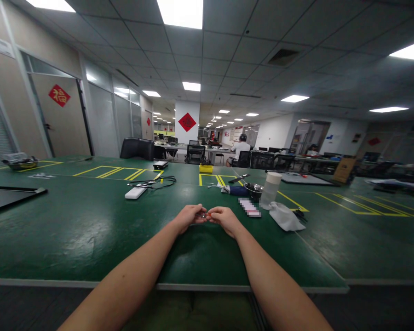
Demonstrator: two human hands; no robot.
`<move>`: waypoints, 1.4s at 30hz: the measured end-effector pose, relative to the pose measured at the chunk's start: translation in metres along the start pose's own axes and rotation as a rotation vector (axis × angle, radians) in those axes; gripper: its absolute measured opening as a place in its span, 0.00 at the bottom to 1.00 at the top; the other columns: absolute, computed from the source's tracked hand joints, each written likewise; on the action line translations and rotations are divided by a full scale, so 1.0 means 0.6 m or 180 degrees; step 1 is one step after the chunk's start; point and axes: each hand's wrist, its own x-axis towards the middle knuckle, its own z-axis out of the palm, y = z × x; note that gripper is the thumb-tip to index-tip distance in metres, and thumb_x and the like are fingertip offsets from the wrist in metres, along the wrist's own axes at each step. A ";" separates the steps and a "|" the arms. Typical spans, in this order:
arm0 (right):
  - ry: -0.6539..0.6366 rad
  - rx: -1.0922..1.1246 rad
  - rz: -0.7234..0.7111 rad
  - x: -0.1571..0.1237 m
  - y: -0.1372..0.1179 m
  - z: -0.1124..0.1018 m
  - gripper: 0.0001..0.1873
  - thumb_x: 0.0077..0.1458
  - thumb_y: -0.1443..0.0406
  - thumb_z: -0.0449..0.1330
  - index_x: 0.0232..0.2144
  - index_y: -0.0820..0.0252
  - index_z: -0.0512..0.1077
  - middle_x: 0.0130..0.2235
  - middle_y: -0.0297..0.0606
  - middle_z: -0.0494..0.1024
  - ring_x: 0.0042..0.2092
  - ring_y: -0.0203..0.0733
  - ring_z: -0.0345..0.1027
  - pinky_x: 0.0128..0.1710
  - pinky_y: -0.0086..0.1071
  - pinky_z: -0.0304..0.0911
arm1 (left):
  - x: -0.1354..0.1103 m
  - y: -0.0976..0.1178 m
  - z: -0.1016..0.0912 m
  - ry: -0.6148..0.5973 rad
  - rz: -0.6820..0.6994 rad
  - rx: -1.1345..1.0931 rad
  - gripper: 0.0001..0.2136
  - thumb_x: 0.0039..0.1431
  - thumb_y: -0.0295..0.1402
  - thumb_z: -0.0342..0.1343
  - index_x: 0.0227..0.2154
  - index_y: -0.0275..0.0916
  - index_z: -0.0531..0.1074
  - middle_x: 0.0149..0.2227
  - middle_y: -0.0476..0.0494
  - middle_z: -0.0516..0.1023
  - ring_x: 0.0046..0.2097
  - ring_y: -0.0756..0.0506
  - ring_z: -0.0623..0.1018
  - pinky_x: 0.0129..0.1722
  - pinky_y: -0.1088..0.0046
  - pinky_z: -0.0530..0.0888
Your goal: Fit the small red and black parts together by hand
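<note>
Just above the green tabletop (117, 243), both hands meet in front of me with their fingertips almost touching. My left hand (189, 218) is closed, its fingers curled around something small with a shiny glint, too small to name. My right hand (226, 219) pinches thumb against fingers beside it, and a tiny orange-red spot shows at those fingertips. Whether the glint and the spot belong to one thing I cannot tell. Nearest on the right lies a pixelated pink-and-white flat object (249, 207).
To the right stand a translucent cylindrical container (270, 191), a white pouch (286, 217), a metal bowl (254, 190) and a dark blue roll (238, 190). A white box-shaped device (135, 192) and black cables (163, 181) lie left. Beyond is a yellow box (206, 168). A person (240, 151) sits far back.
</note>
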 end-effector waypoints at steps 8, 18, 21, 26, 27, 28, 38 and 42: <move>-0.0004 0.0012 -0.0058 -0.001 0.004 -0.001 0.08 0.41 0.68 0.65 0.28 0.64 0.74 0.29 0.39 0.79 0.32 0.39 0.74 0.36 0.32 0.68 | -0.001 0.001 0.002 0.0042 -0.0037 -0.0102 0.15 0.60 0.39 0.50 0.36 0.30 0.72 0.30 0.39 0.77 0.29 0.47 0.78 0.33 0.72 0.76; -0.0045 0.0468 0.0186 0.002 -0.001 -0.003 0.24 0.56 0.50 0.52 0.27 0.66 0.73 0.28 0.45 0.78 0.31 0.40 0.74 0.34 0.33 0.67 | -0.001 -0.001 0.002 0.0113 -0.0028 -0.0138 0.15 0.59 0.40 0.50 0.35 0.31 0.73 0.29 0.42 0.76 0.29 0.48 0.78 0.34 0.72 0.76; 0.0012 0.0574 0.0288 0.001 -0.004 -0.002 0.30 0.58 0.47 0.45 0.26 0.66 0.73 0.27 0.47 0.78 0.30 0.41 0.74 0.33 0.33 0.66 | -0.004 0.003 0.005 0.0093 -0.0076 -0.0142 0.15 0.59 0.40 0.50 0.35 0.30 0.73 0.29 0.41 0.76 0.29 0.47 0.79 0.33 0.72 0.76; 0.0023 0.0691 0.0353 0.000 -0.006 -0.001 0.36 0.58 0.45 0.39 0.25 0.66 0.73 0.28 0.49 0.78 0.30 0.42 0.74 0.33 0.33 0.66 | -0.007 0.007 0.007 0.0109 -0.0087 -0.0125 0.15 0.60 0.40 0.49 0.35 0.30 0.72 0.30 0.40 0.76 0.29 0.47 0.79 0.32 0.74 0.76; 0.0033 0.0712 0.0355 0.000 -0.007 -0.002 0.37 0.58 0.44 0.38 0.25 0.66 0.73 0.28 0.49 0.78 0.31 0.42 0.74 0.33 0.33 0.66 | -0.007 0.007 0.007 0.0117 -0.0090 -0.0117 0.15 0.60 0.40 0.49 0.35 0.30 0.72 0.30 0.40 0.77 0.29 0.47 0.79 0.31 0.73 0.76; 0.0041 0.0726 0.0357 0.000 -0.007 -0.002 0.37 0.58 0.44 0.37 0.25 0.66 0.73 0.28 0.49 0.78 0.31 0.42 0.74 0.34 0.34 0.66 | -0.007 0.006 0.007 0.0117 -0.0088 -0.0111 0.15 0.60 0.40 0.49 0.35 0.30 0.72 0.30 0.39 0.77 0.29 0.48 0.79 0.32 0.73 0.76; 0.0039 0.0706 0.0347 0.002 0.000 -0.006 0.39 0.57 0.43 0.36 0.27 0.66 0.74 0.29 0.50 0.78 0.32 0.43 0.74 0.35 0.35 0.66 | -0.009 0.007 0.009 0.0096 -0.0138 -0.0122 0.16 0.61 0.39 0.48 0.35 0.30 0.72 0.31 0.39 0.77 0.29 0.48 0.79 0.34 0.71 0.76; 0.0069 0.0719 0.0355 0.006 0.004 -0.007 0.38 0.57 0.43 0.38 0.27 0.67 0.74 0.28 0.51 0.78 0.32 0.44 0.75 0.35 0.35 0.66 | -0.010 0.008 0.008 0.0105 -0.0133 -0.0160 0.16 0.60 0.39 0.49 0.34 0.30 0.72 0.30 0.39 0.76 0.29 0.47 0.79 0.34 0.71 0.76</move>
